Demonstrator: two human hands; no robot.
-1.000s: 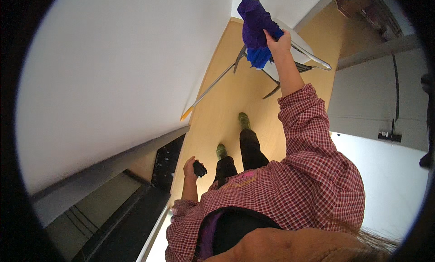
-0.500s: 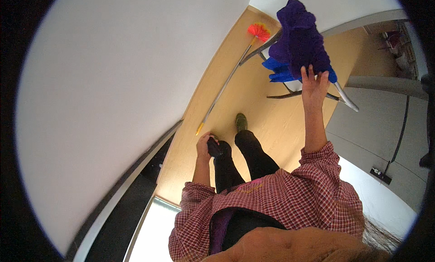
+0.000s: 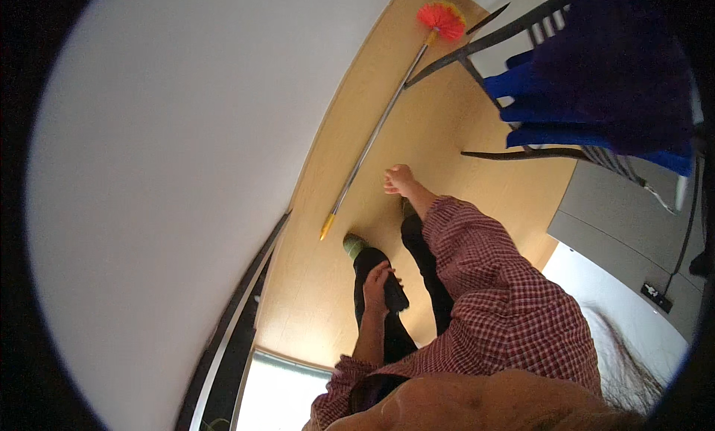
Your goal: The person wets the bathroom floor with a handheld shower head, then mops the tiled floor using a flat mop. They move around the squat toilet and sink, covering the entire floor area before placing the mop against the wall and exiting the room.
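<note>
My left hand (image 3: 375,288) is closed round a small black object (image 3: 396,292) in front of my dark trouser leg. Its exact kind is hard to make out against the black cloth. My right hand (image 3: 400,180) hangs over the floor with its fingers curled in, and nothing shows in it. To its upper right stands a chair (image 3: 514,30) with dark curved legs. A dark purple cloth (image 3: 625,66) is draped over it, with blue cloth (image 3: 555,103) hanging out below. My right hand is apart from both cloths.
On the wooden floor (image 3: 499,207) lies a long-handled duster (image 3: 383,122) with a red and yellow bristle head, alongside the white wall (image 3: 171,148). A grey cabinet (image 3: 611,215) with a dark cable (image 3: 684,237) and a power strip (image 3: 655,297) is at the right.
My right hand has come off the purple cloth and moved down and left. The left hand has shifted right and down with the black object. The chair now appears nearer.
</note>
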